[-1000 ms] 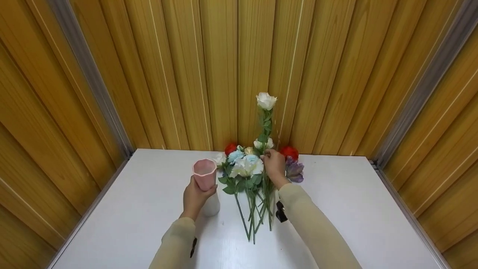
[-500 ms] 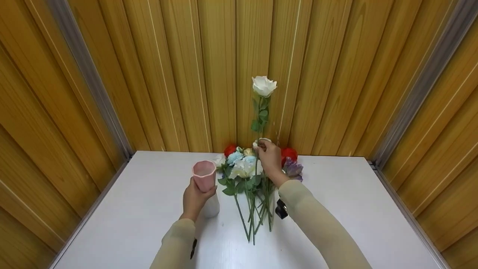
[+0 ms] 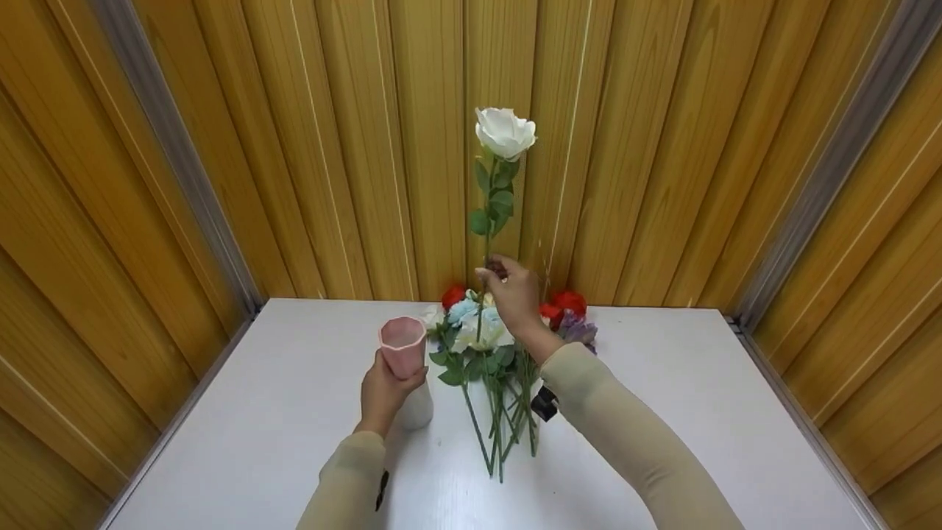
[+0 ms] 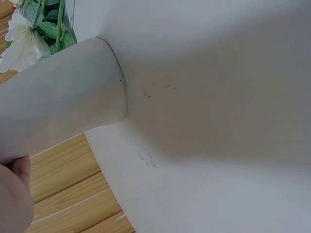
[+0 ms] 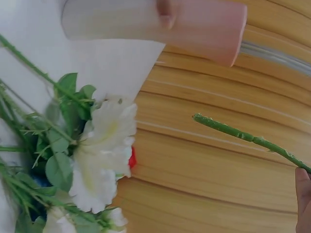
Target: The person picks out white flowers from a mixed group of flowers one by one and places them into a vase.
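Observation:
In the head view my left hand (image 3: 390, 386) grips a tall vase (image 3: 405, 357), pink at its faceted rim and whitish at its base, which stands on the table. The left wrist view shows the vase's pale lower end (image 4: 73, 92) against the tabletop. My right hand (image 3: 515, 298) pinches the stem of a white rose (image 3: 505, 134), held upright above the other flowers. Its bare green stem end (image 5: 223, 127) hangs free in the right wrist view, apart from the vase. Beneath it lie several flowers, among them a large white bloom (image 3: 482, 333).
Light blue (image 3: 464, 311), red (image 3: 570, 302) and purple flowers (image 3: 579, 329) lie toward the table's back edge. Their green stems (image 3: 497, 434) point to the front, right of the vase. The white table (image 3: 294, 412) is bordered by wood-patterned panels (image 3: 353, 147).
My right hand has lifted the white rose out of the pile, upward and somewhat left, toward the vase side. The left hand and vase have stayed in place.

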Action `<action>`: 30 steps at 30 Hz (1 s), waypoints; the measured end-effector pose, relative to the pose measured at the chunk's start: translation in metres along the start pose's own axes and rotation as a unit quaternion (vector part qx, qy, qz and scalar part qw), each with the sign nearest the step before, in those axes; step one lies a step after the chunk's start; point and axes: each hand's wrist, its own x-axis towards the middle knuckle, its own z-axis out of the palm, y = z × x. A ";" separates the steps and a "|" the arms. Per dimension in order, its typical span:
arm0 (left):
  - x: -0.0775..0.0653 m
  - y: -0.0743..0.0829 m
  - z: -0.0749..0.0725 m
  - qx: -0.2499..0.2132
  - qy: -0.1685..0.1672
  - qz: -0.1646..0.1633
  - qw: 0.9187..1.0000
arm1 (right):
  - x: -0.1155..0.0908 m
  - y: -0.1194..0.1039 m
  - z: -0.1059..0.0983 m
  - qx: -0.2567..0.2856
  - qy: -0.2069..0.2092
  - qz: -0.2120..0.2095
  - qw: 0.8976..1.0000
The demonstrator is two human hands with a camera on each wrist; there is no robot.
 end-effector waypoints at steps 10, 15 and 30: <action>0.000 0.001 0.001 0.001 -0.010 -0.009 1.000 | 0.005 -0.031 0.016 0.044 -0.018 0.011 0.999; 0.001 -0.001 0.002 0.010 0.014 0.028 0.999 | 0.007 -0.043 0.026 0.067 -0.015 -0.019 0.997; 0.001 -0.001 0.002 0.010 0.009 0.020 1.000 | -0.006 -0.057 0.059 0.077 -0.029 -0.047 0.996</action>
